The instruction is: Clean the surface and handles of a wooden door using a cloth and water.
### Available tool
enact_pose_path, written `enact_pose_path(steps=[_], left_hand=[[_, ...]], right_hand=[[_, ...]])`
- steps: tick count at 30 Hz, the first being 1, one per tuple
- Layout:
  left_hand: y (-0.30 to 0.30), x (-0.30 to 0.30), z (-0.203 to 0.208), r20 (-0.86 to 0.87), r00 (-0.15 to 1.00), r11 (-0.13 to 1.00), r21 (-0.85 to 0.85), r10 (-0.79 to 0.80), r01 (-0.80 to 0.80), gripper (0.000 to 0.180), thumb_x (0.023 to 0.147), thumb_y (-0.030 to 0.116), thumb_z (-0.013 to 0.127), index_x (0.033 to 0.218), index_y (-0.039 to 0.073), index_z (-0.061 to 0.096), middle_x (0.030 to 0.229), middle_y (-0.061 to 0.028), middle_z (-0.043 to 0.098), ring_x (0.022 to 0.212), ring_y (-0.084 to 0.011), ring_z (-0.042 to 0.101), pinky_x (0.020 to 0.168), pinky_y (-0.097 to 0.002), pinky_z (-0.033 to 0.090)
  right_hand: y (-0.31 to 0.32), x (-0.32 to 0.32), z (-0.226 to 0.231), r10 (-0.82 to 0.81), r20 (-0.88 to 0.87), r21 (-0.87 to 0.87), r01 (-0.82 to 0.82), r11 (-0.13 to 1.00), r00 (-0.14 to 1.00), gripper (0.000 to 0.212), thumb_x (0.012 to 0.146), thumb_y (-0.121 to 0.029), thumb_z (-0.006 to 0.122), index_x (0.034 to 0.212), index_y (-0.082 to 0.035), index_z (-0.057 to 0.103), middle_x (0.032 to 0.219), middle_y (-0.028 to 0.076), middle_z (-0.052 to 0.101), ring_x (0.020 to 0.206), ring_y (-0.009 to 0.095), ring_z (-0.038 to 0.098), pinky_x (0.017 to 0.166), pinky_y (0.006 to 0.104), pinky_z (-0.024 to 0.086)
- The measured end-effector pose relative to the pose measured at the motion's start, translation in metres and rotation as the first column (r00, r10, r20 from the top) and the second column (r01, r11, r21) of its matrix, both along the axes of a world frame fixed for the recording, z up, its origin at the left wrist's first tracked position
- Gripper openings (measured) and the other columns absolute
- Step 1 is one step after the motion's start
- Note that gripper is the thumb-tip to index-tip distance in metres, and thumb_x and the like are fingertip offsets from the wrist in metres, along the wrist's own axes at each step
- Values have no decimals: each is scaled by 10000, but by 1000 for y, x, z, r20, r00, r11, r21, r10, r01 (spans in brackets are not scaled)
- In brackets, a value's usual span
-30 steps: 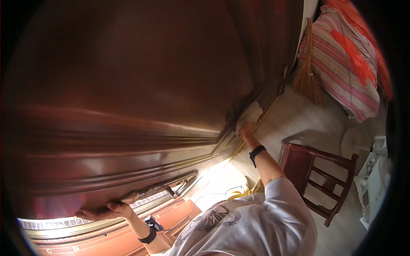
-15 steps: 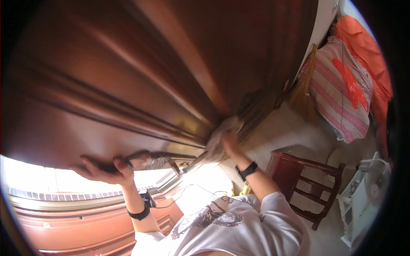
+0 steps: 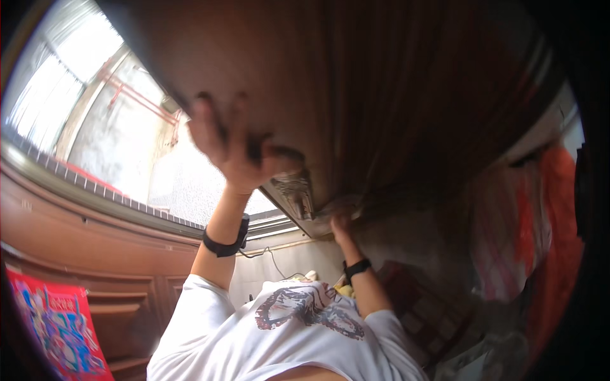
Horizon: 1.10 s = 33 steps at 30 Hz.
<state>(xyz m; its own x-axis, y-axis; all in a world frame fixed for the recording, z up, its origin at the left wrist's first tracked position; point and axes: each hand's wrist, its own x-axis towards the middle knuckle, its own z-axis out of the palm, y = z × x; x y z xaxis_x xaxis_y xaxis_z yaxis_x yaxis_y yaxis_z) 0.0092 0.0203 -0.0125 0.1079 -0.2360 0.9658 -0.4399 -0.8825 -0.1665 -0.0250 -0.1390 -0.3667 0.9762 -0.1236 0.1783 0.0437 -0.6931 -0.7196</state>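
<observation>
A large brown panelled door point(image 3: 356, 76) fills the upper part of the view, close in front of me. My left hand point(image 3: 232, 149) is raised against it near its edge, fingers spread. Right beside that palm sits an ornate metal door handle point(image 3: 295, 193), partly covered by the hand. Farther right, my right hand point(image 3: 342, 223) presses on the door's dark surface, a pale greyish cloth point(image 3: 348, 204) under its fingers. Motion blur and shadow hide the fingertips and most of the cloth. Black bands circle both wrists.
Left of the door is a bright opening point(image 3: 155, 146) onto a tiled sill and wall. A brown panelled door leaf point(image 3: 76, 222) bears a red printed sheet point(image 3: 60, 324). On the right hang orange fabric point(image 3: 553, 222) and striped cloth point(image 3: 499, 235); a dark red chair point(image 3: 426, 311) stands in shadow.
The view has turned and the door has swung, showing more of the bright opening. My left hand has moved up and right, next to the handle. My right hand stays on the door.
</observation>
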Motion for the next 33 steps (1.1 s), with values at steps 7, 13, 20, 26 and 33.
enact_pose_path(steps=[7,13,20,26,33], left_hand=[[-6,-5,-9,-63,995,996,-65,-72,68,487,690,361,498,1107,122,574,1317,-201,308,1214,-393,277,994,-512,149],[-7,-25,-4,-87,986,988,-83,-139,132,423,712,354,477,1064,155,602,1279,-156,384,1203,-369,311,1004,-502,148],[-1,-36,-5,10,896,867,-250,-444,432,483,596,97,520,1079,84,538,1228,-116,464,1231,-292,317,1030,-478,106],[4,-40,3,4,737,698,-318,-675,641,521,669,73,516,1172,27,392,1267,-187,393,1228,-349,301,1020,-484,130],[74,-35,17,-76,890,803,-471,-450,366,465,699,68,444,1153,-10,377,1251,-223,326,1206,-333,280,999,-431,235]], right_hand=[[-74,-61,32,213,90,7,-215,977,973,366,740,15,524,1102,-20,485,1104,177,507,1031,353,467,880,398,381],[-175,-46,143,-38,162,264,-6,964,986,392,902,-200,376,1252,-26,348,1240,111,418,1134,216,408,958,339,332],[-92,-41,387,-162,692,385,-169,907,704,574,815,-93,494,1295,58,218,1333,181,274,1246,248,252,1022,344,199],[-46,-26,445,71,810,-197,155,968,581,681,761,7,498,1346,-36,151,1372,168,211,1272,252,208,1030,337,191],[52,-23,555,397,843,-479,171,861,364,766,676,-10,613,1328,-55,212,1303,197,314,1222,318,298,975,412,296]])
